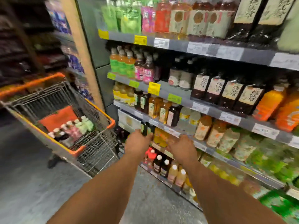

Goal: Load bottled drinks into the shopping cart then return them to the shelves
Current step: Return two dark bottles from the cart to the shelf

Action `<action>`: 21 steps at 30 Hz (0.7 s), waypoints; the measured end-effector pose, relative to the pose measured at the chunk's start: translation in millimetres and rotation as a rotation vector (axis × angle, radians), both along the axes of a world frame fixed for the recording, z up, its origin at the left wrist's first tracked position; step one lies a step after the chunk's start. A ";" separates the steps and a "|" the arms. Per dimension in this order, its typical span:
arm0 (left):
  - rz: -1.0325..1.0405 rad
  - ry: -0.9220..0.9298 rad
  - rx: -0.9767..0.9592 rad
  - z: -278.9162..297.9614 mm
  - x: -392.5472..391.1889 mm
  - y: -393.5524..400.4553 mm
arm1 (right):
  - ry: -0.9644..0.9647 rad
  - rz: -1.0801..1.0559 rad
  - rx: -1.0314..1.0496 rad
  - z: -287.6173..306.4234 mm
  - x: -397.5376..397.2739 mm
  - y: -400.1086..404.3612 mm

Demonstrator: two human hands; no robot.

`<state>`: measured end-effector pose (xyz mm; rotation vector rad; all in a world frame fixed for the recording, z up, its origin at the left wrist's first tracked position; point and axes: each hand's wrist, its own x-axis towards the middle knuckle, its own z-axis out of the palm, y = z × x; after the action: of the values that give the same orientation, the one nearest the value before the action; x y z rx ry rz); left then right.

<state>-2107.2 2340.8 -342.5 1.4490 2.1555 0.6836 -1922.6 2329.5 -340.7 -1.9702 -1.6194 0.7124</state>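
Head view, single frame, motion blur throughout.

Left hand [137,141], just below frame centre: fingers curled round a dark bottle with a green label [145,129], held upright at about 12 o'clock of the hand, in front of the edge of the fourth shelf [171,131] from the top. Cannot tell whether the bottle is coming off the shelf or going back on.

Right hand [182,147], at 3 o'clock of the left hand: back of hand toward camera, fingers reaching toward the amber bottles [159,136] on that shelf. Fingertips hidden and blurred; cannot tell how far open it is or whether it has hold of anything.

Shopping cart [97,110], orange-trimmed wire, at 9 o'clock of the hands, near the end of the shelving. In its basket a row of bottles [71,129] lies side by side: pale green ones at the far end, pink-labelled in the middle, dark ones nearest. Count uncertain, roughly seven or eight.

Shelves at 12 to 3 o'clock hold tea and juice bottles; a gap shows on the second shelf at 12 o'clock, right of the pink-labelled bottles [146,71].

Judgement on progress: loading is at least partly done, given the cart contents. No evidence that returning has finished, as the cart bottles remain to go back. Phase undetermined.
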 end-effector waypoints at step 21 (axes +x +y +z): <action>0.694 -0.133 -0.044 -43.7 -305.3 57.0 | -0.114 0.653 -0.065 -38.2 -361.6 161.9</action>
<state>-2412.5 2397.9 -386.1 0.5802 2.5362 0.9181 -2284.2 2491.4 -378.9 -1.5278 -2.3682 0.9020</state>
